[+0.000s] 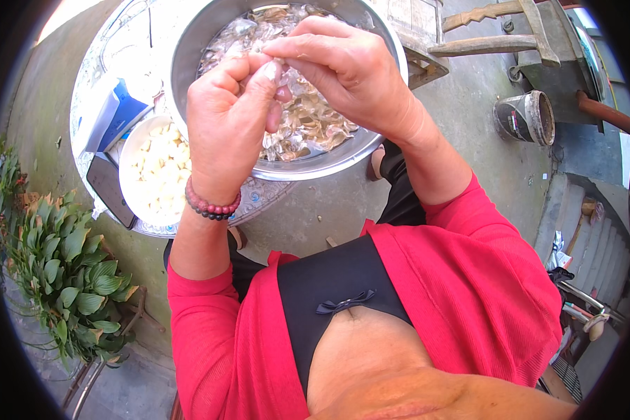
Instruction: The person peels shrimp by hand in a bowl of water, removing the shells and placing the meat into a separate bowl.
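Note:
Above a wide metal basin (327, 170), my left hand (236, 110) and my right hand (346, 68) meet at the fingertips. They pinch a small pale piece, apparently a garlic clove (279, 61), mostly hidden by the fingers. Papery garlic skins (307, 123) lie wet in the basin, in shades of white and brown. Left of the basin, beside my left wrist, a white bowl (127, 197) holds many peeled garlic cloves (160, 168). Two beaded bracelets (212, 205) circle my left wrist.
The table (262, 197) has a patterned cover. On it are a blue-and-white box (118, 118) and a smartphone (110, 189) against the bowl. A wooden chair (488, 44) and a dirty bucket (525, 118) stand to the right; leafy plants (79, 278) grow at the left.

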Motion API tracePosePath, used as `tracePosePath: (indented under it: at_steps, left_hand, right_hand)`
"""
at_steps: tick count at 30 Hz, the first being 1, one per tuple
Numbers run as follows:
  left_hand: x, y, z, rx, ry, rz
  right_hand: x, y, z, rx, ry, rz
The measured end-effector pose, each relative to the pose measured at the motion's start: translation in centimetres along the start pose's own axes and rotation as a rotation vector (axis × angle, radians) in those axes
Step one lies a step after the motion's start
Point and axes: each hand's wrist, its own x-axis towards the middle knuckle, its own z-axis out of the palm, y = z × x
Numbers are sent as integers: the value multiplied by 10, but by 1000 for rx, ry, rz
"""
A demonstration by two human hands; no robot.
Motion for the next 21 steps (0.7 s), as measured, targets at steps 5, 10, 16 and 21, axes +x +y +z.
tracePosePath:
  at_steps: [5,10,16,21]
  left_hand:
    - [1,1,-4,-43,-6,-25]
    - [1,1,-3,-30,25,-7]
    - [1,0,1,-37,44,38]
    - [0,0,0,-109,33,34]
  right_hand:
    - [-1,1,3,-32,11,-53]
    - [1,2,3,54,16,-35]
    - [-3,-1,4,531,-21,301]
    - [-2,2,-6,842,-115,554]
